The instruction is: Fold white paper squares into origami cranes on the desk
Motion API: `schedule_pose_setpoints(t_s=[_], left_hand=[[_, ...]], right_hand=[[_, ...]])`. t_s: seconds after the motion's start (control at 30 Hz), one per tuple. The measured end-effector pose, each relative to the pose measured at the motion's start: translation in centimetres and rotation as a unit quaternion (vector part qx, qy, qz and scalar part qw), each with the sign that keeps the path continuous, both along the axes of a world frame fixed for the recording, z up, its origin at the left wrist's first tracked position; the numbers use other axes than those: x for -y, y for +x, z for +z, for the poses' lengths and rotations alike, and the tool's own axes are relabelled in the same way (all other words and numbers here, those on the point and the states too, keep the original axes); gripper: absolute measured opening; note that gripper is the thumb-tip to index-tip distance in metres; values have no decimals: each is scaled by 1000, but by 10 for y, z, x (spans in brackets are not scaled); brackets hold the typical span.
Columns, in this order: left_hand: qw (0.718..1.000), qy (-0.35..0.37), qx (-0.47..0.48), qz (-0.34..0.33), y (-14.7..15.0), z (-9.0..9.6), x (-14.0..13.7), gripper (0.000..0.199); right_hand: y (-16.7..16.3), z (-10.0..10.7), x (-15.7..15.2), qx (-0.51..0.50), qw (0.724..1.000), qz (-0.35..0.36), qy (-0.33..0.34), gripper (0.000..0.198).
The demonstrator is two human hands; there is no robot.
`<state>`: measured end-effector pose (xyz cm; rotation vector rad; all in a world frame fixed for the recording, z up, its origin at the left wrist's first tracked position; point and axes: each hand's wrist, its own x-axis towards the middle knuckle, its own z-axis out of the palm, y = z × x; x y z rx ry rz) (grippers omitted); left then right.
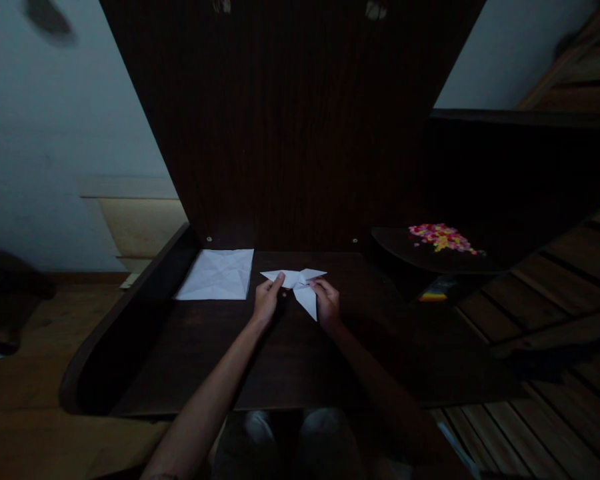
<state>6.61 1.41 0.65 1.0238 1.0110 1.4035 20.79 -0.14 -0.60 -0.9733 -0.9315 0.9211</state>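
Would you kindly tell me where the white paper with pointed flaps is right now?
In the head view, the pointed paper is just below centre, held by the left hand and the right hand, to the right of the creased white sheet.

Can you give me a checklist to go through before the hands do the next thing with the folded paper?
1. Left hand has a grip: ok, its thumb is on the left part of the folded white paper.
2. Right hand has a grip: ok, its fingers are on the right part.
3. Creased white paper out from under the hands: ok, it lies to their left.
4. Small colorful pieces out of the way: ok, they're on the right, away from the hands.
5. Good light: not ok, it looks dim.
6. Folds sharp: cannot tell, too small to see.
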Motion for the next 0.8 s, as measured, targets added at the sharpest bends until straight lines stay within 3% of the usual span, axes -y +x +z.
schedule_pose_setpoints(t_s=[0.2,0.33,0.43,0.53,0.67,0.8], left_hand=[[987,-68,131,-61,4,6,3,32],[990,-77,115,-27,2,2,1,41],[999,7,6,45,-2,0,1,64],[971,148,-166,86,-6,4,6,61],[933,268,-241,7,-6,13,16,36],[931,279,-228,-51,-3,13,19,29]], right_hand=[[0,6,2,-156,981,94,-71,18],[4,9,2,-195,968,145,-61,17],[6,8,0,-223,964,127,-63,15],[6,5,-3,-215,970,88,-69,13],[5,2,-4,-188,978,64,-69,12],[6,-1,-5,-171,981,60,-65,12]])
